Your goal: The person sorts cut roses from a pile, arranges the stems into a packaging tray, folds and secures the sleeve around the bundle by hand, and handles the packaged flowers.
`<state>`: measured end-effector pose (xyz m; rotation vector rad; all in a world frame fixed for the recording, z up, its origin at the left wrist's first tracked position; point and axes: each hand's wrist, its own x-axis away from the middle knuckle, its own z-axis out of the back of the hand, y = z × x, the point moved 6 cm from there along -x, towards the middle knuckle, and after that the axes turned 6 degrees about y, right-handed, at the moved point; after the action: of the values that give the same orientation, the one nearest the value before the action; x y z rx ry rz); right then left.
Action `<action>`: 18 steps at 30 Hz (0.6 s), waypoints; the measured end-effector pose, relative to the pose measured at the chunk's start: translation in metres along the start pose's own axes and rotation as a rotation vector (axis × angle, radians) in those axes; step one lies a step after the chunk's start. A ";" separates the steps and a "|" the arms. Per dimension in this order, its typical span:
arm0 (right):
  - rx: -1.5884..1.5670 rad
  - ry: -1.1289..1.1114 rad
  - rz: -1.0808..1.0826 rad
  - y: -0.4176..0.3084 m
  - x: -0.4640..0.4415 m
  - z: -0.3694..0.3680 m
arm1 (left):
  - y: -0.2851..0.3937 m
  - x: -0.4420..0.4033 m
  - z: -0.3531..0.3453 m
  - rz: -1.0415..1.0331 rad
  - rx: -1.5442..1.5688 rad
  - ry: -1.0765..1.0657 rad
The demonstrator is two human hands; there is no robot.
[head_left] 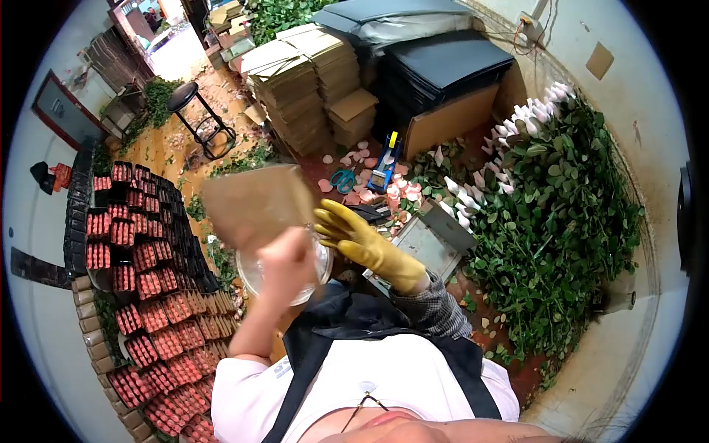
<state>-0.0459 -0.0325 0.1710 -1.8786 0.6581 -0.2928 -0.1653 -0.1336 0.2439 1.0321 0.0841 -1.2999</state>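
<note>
My left hand (286,258) is bare and smeared a little by motion. Its fingers are closed on the lower edge of a brown cardboard sheet (255,199), which is tilted and also blurred. My right hand (365,240) wears a yellow rubber glove. Its fingers are stretched out just right of the cardboard, and I cannot tell whether they touch it. Below both hands is a round whitish container or stool (323,272), partly hidden by my left arm. A metal box-like stand (421,247) is beside my right wrist.
Teal scissors (343,180) and a blue tape dispenser (385,166) lie among pink petals. Stacked cardboard (288,88) and dark sheets (443,63) rise behind. Leafy rose stems (546,214) with wrapped heads pile up right. Boxed pink flowers (159,303) line the left; a black stool (203,122) stands farther back.
</note>
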 end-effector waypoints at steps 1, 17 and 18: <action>0.126 0.016 0.009 -0.013 -0.003 -0.009 | 0.010 0.014 -0.034 0.005 0.007 -0.073; 1.397 -0.355 0.664 -0.097 0.152 -0.021 | -0.263 0.029 -0.020 0.928 0.745 0.156; 1.349 -0.327 0.631 -0.108 0.149 -0.011 | -0.256 0.021 -0.019 0.889 0.577 0.086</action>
<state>0.1038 -0.0957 0.2589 -0.3723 0.5520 0.0246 -0.3574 -0.1143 0.0741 1.3829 -0.6541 -0.4536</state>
